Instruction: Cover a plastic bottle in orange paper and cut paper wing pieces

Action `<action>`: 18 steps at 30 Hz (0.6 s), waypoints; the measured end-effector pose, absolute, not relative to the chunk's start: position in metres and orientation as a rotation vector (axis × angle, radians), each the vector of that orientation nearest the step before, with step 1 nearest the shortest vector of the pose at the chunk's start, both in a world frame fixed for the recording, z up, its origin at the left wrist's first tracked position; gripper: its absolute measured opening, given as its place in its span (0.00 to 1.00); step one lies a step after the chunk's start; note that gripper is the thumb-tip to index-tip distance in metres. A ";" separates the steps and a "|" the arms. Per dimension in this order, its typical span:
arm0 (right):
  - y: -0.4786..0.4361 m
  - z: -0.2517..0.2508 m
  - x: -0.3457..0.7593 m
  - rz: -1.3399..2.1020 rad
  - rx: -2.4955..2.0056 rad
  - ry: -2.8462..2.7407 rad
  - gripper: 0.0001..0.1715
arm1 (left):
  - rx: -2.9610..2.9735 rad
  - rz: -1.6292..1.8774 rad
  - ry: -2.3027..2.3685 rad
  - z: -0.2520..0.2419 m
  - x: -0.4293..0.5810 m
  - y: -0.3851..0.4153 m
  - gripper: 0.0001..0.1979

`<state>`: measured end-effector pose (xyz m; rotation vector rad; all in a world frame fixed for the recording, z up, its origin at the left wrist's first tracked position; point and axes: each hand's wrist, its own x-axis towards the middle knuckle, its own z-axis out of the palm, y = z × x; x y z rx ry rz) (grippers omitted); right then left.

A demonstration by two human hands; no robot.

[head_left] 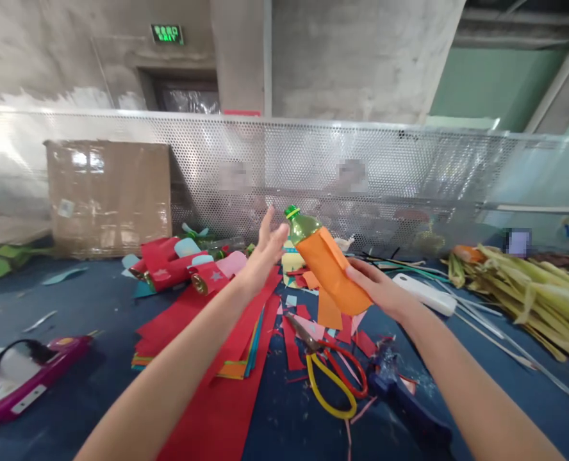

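A green plastic bottle point(305, 226) wrapped in orange paper point(331, 272) tilts to the left above the table. My right hand point(373, 285) grips its lower part from the right side. Just left of the bottle's cap, my left hand point(265, 250) is raised with fingers stretched out, holding nothing. Below the bottle lie scissors point(330, 371) with one yellow and one red handle, among paper scraps. A dark blue glue gun point(404, 400) rests to their right. Stacked red paper sheets point(202, 333) lie under my left forearm.
Red-wrapped rolls point(179, 269) lie at the left, before a cardboard box point(109, 198). A purple power strip point(39, 378) sits at the left edge. Dried corn husks point(529, 294) and a white object point(423, 294) are at the right. A perforated metal panel point(294, 153) stands behind.
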<state>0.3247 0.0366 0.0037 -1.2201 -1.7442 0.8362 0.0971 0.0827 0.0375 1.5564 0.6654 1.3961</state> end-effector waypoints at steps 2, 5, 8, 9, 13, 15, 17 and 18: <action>0.037 -0.005 0.318 0.862 -1.167 -1.720 0.32 | 1.300 1.269 0.559 0.030 0.112 0.080 0.42; 0.033 -0.013 0.309 0.914 -1.085 -1.750 0.33 | 1.233 1.220 0.480 0.021 0.125 0.070 0.37; 0.028 -0.016 0.302 0.948 -1.013 -1.781 0.31 | 1.186 1.178 0.519 0.019 0.126 0.062 0.31; 0.027 -0.017 0.300 0.945 -0.997 -1.778 0.30 | 1.175 1.153 0.532 0.020 0.126 0.061 0.29; 0.025 -0.021 0.289 0.857 -1.014 -1.679 0.24 | 1.202 1.084 0.565 0.022 0.123 0.061 0.25; 0.024 -0.023 0.284 0.796 -1.046 -1.593 0.24 | 1.228 1.036 0.555 0.023 0.122 0.061 0.24; 0.023 -0.022 0.281 0.747 -1.043 -1.523 0.26 | 1.243 0.985 0.552 0.022 0.122 0.062 0.22; 0.023 -0.021 0.280 0.733 -1.024 -1.505 0.28 | 1.255 0.954 0.558 0.021 0.121 0.062 0.21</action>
